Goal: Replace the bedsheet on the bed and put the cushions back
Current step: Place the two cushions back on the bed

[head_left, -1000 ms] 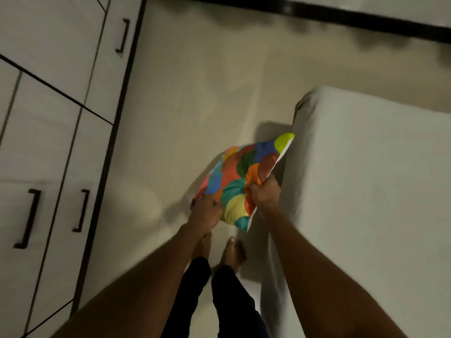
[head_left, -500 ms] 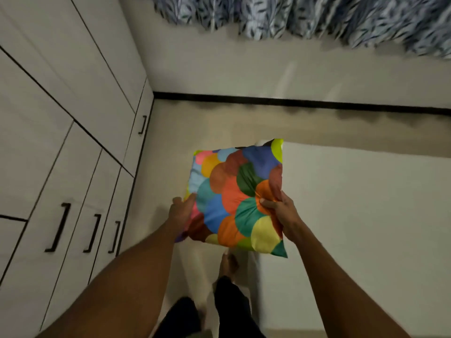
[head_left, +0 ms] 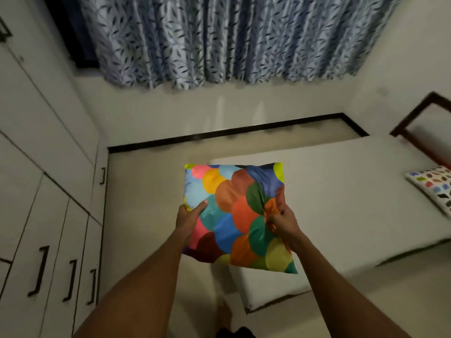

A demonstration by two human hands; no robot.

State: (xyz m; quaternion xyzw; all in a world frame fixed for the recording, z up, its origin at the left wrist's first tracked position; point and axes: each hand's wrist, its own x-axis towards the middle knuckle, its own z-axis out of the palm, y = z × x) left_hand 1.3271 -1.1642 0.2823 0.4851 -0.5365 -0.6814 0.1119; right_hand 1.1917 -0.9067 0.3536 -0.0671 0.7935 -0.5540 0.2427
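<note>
Curtain point(head_left: 244, 37) hangs far beyond the grip, and the wardrobe point(head_left: 36, 191) is off to its left. The bed point(head_left: 341, 203) spreads below and right of the grip. Its white sheet looks smooth, so the sheet step is probably done. The multicolour cushion point(head_left: 234, 215) is held in the air between both hands over the near bed corner, touching nothing else. A second cushion point(head_left: 434, 189) lies on the bed, well right of the grip. Left hand point(head_left: 188, 218) clamps the cushion's left edge, thumb on the front. Right hand point(head_left: 280, 223) bunches cover fabric at the right side, fingers curled tight.

Change: a second ago the cushion hung low by the floor beside the bed. Now it is raised with its face toward the camera. Pick-up looks done, so setting it on the bed is likely next.
</note>
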